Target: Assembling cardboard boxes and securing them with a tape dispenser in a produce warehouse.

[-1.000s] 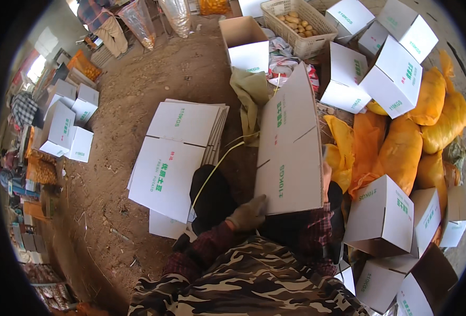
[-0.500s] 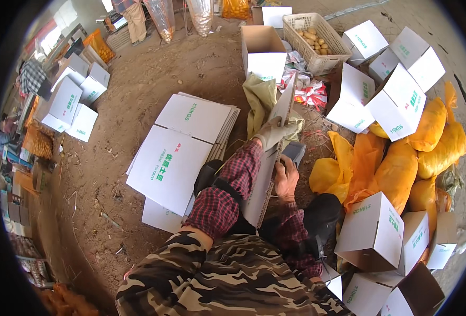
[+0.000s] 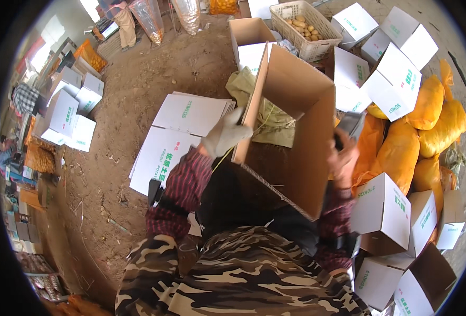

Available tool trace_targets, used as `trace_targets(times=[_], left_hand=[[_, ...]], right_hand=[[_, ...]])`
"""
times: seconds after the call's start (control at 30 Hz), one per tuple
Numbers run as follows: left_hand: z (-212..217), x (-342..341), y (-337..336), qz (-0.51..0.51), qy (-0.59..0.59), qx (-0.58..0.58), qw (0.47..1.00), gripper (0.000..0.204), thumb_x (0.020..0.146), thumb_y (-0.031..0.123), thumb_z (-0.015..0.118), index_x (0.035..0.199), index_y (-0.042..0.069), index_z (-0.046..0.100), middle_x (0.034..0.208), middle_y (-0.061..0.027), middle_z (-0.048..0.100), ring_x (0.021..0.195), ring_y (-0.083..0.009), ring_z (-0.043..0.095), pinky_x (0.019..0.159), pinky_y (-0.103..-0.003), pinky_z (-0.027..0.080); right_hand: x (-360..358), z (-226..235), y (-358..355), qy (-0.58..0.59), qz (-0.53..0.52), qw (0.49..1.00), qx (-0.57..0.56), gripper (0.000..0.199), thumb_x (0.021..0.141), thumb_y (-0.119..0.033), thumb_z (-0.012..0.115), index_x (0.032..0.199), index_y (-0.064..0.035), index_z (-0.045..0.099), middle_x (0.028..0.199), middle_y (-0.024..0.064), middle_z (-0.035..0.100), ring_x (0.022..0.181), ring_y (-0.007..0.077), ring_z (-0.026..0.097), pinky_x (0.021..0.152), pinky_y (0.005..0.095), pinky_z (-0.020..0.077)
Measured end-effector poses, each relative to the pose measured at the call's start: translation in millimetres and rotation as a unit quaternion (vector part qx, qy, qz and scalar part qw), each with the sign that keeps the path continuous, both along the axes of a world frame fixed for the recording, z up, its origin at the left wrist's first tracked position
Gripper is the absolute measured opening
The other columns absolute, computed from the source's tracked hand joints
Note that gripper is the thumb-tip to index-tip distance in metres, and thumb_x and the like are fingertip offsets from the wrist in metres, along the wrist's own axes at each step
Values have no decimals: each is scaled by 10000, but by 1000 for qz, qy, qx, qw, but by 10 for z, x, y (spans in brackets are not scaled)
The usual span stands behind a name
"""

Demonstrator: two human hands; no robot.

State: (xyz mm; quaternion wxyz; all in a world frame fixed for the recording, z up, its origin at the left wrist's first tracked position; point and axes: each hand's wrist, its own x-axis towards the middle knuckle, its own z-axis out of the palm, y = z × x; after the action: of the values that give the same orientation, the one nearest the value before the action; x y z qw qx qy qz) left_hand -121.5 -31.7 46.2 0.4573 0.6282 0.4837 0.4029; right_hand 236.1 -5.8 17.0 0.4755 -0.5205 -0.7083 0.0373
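A cardboard carton (image 3: 300,73), opened out into a square sleeve, stands tilted in front of my lap with its brown inner walls showing. Through its opening I see the ground and an olive-green sack (image 3: 278,132). My left hand (image 3: 225,135), in a pale glove, grips the carton's left wall at the edge. At the right wall is my bare right hand (image 3: 343,162), somewhat blurred, closed around a grey, boxy hand tool (image 3: 353,125). The tool's exact kind is hard to make out. Left of my left forearm lies a stack of flat white cartons (image 3: 188,117).
Yellow-orange filled sacks (image 3: 398,155) lie to the right among several white boxes (image 3: 383,210). Beyond the carton stand another open box (image 3: 248,34) and a beige plastic crate (image 3: 317,50) of potatoes (image 3: 304,27). More boxes (image 3: 64,113) sit far left; a person (image 3: 123,23) stands at the back.
The carton has gone from folded flat to spread open. My left hand has moved left with one wall, while my right hand and the grey tool have moved right and away from me.
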Motion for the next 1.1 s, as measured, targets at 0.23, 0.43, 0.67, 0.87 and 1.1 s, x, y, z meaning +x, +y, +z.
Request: trace_targets(times=[0.23, 0.43, 0.67, 0.87, 1.1], left_hand=[[-1198, 300, -989, 17, 108, 80, 991, 741, 922, 158, 651, 1575, -85, 399, 1338, -286, 658, 1114, -316, 700, 1015, -399, 539], [-96, 948, -1256, 20, 265, 240, 934, 839, 854, 336, 834, 1507, -47, 473, 1439, -302, 585, 1350, -486, 560, 1156, -519, 451], [-348, 1395, -717, -393, 446, -87, 799, 694, 945, 610, 645, 1279, 7, 724, 1115, -283, 745, 1073, -416, 726, 928, -511, 563], [-757, 1250, 136, -429, 478, -235, 730, 705, 951, 655, 634, 1199, 8, 767, 1120, -227, 774, 1043, -402, 735, 891, -515, 565], [-1907, 1506, 567, -447, 595, -191, 640, 660, 929, 494, 731, 1383, 19, 679, 1331, -215, 712, 1257, -397, 668, 1070, -488, 526]], right_hand=[[122, -494, 640, -67, -6, 984, -168, 411, 873, -264, 701, 1211, -40, 766, 950, 292, 755, 910, 460, 737, 850, 493, 591], [273, -660, 466, -45, -48, 984, -166, 440, 874, -303, 699, 1225, -43, 761, 1004, 308, 746, 962, 466, 718, 918, 498, 570], [298, -721, 350, 6, -28, 983, -182, 381, 869, -274, 702, 1150, -28, 775, 972, 291, 749, 939, 462, 715, 881, 499, 572], [55, -778, 221, -15, -72, 991, -112, 362, 827, -251, 729, 1103, -21, 780, 931, 279, 748, 908, 456, 710, 881, 502, 576], [-74, -709, 247, 152, 20, 982, -114, 366, 847, -291, 733, 1072, -9, 792, 971, 269, 761, 957, 472, 699, 957, 492, 535]])
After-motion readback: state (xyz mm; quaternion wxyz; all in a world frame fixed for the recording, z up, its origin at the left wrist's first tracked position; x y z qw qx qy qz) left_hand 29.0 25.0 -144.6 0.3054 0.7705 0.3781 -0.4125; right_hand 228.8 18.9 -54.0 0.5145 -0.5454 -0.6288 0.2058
